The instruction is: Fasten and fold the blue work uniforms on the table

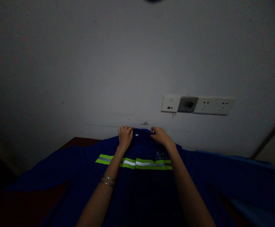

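Note:
A dark blue work jacket (146,189) with a yellow-green and silver reflective band (139,163) lies spread flat in front of me, its collar toward the wall. My left hand (125,136) is closed on the left side of the collar, fingers curled over the edge. My right hand (159,135) pinches the right side of the collar. Thin bangles (108,181) sit on my left wrist. A small white tag (136,135) shows between my hands.
A dark reddish-brown table (78,142) carries the jacket and butts against a white wall (128,63). A row of white wall sockets (196,105) with a grey middle panel sits just above and right of my hands. The room is dim.

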Tool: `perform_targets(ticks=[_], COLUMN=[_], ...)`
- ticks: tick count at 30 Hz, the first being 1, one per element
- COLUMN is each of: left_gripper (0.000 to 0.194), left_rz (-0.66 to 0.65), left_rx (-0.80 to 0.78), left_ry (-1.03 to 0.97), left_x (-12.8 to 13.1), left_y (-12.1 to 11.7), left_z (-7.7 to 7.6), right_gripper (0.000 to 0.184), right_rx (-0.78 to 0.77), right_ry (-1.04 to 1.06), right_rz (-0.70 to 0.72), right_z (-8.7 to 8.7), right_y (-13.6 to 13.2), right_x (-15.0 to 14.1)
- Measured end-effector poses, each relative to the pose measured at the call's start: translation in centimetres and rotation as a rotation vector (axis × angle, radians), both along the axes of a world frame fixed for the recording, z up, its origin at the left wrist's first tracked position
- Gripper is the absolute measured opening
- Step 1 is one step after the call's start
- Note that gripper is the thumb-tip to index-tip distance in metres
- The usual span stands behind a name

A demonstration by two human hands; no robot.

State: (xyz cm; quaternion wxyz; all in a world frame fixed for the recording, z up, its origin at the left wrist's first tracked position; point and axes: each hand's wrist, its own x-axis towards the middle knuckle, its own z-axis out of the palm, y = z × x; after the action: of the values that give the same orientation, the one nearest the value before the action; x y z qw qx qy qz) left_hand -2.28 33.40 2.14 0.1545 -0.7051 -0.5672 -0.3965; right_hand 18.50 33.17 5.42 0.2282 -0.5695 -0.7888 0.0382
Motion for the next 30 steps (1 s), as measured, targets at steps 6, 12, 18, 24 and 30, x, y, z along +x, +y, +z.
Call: perform_targets(ticks=[6, 12, 18, 24, 30], left_gripper=[0.023, 0.019, 0.015, 0.025, 0.032], left_rz=[-0.08, -0.31, -0.444, -0.467, -0.449], left_rx=[0.033, -0.244, -0.496, -0.508, -0.555], left_ry=[-0.01, -0.245, -0.646, -0.888, -0.94], left_x=[1.9, 6.6, 8.6, 8.4, 8.6], left_y=[-1.4, -3.1, -1.9, -0.9, -0.9], left_z=[0.6, -0.8, -3.2, -3.7, -3.5], right_gripper=[0.02, 0.026, 0.02, 0.012, 0.011], right_rx=[0.013, 0.014, -0.13, -0.182, -0.299], right_ry=[0.065, 0.099, 0.275, 0.335, 0.164], right_rz=[-0.032, 0.012, 0.167, 0.056, -0.024], right_z=[-0.3, -0.8, -0.2, 0.5, 0.0], right_y=[0.3, 1.2, 0.6, 0.1, 0.1], right_x=[-0.2, 0.0, 0.7, 2.2, 2.0])
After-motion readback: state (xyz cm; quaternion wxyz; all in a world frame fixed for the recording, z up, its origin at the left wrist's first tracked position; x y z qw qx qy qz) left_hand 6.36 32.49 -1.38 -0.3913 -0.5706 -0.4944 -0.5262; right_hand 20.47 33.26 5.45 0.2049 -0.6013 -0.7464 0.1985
